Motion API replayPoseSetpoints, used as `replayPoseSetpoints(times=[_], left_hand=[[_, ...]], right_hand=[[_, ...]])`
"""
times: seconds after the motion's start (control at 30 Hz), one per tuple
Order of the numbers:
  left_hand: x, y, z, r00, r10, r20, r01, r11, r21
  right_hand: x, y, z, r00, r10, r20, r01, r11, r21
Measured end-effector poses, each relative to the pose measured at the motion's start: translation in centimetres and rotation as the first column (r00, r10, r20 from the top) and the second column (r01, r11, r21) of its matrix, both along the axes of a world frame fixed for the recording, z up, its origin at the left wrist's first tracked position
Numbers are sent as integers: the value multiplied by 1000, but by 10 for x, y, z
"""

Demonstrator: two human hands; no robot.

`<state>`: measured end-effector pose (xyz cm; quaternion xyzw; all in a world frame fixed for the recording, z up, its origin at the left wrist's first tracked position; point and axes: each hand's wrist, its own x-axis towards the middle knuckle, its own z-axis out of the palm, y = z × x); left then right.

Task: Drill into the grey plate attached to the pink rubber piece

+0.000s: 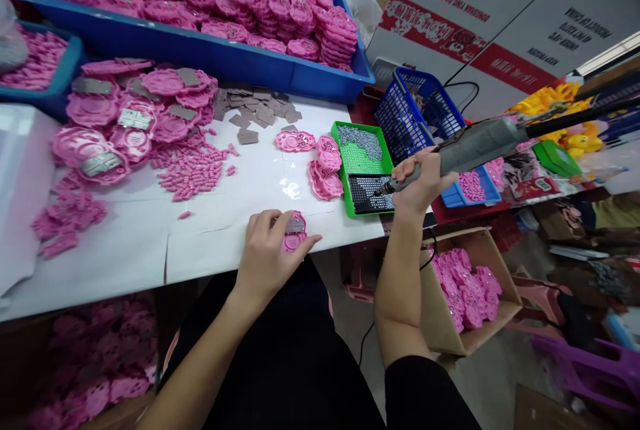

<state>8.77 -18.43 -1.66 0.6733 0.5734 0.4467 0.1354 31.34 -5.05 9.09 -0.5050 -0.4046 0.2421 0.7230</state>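
Pink case (pixel 295 241): located at the front edge of the desk (pixel 210 237), directly in front of me, flat side down, with a small grey plate (pixel 297 224) on its upper part. My left hand (pixel 273 243) holds the case, fingers at its left and upper edge, thumb stretched along the lower right side; the hand covers part of the case.

My right hand (pixel 416 183) is closed around the grey body of an electric screwdriver (pixel 475 145). The tool is tilted, its tip pointing down and to the left over a black grid (pixel 359 191). I cannot tell whether the tip touches a screw.

The grid occupies the near part of a green tray (pixel 356 165); loose screws (pixel 367 143) lie in the far part. Three pink shells (pixel 325 181) are placed left of the tray, two of them beside its wall.

Further left on the desk: a heap of small pink pieces (pixel 193 170), a scatter of loose grey plates (pixel 265 107), and a pile of larger pink parts (pixel 175 83), several bearing plates. Behind these stands a long blue bin (pixel 225 60) filled with stacked pink parts. Right of the tray: a blue basket (pixel 395 120). Below, to the right, a cardboard box (pixel 440 333) contains more pink parts.
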Motion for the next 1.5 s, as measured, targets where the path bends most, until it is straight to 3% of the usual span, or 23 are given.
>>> replayPoseSetpoints(times=[0.1, 0.17, 0.27, 0.33, 0.47, 0.57, 0.63, 0.83, 1.5], left_hand=[[1, 2, 1, 994, -72, -78, 65, 994, -82], [-3, 4, 3, 979, -190, -70, 180, 976, -126], [-11, 7, 7, 925, -378, 45, 381, 917, -117], [-16, 9, 8, 886, -444, 131, 458, 883, -101], [-21, 9, 5, 858, -470, 207, 501, 854, -138], [-21, 8, 3, 859, -457, 232, 494, 858, -139], [-20, 7, 2, 860, -446, 248, 487, 864, -133], [-19, 8, 2, 864, -436, 251, 478, 868, -137], [-17, 10, 3, 853, -455, 256, 501, 851, -158]], right_hand=[[0, 1, -1, 1000, -13, 14, 13, 1000, 6], [1, -1, 2, 1000, -12, 7, 12, 1000, 1], [-1, -11, 13, 998, -12, -57, 13, 1000, 15], [-10, -25, 23, 996, 31, -78, -28, 999, 37], [-45, -59, 34, 944, 328, -39, -325, 944, 60], [-74, -75, 26, 828, 556, -71, -555, 831, 29], [-87, -77, 17, 777, 619, -114, -622, 783, 6], [-96, -72, 1, 776, 608, -168, -621, 783, -32], [-96, -72, -6, 827, 540, -156, -557, 824, -101]])
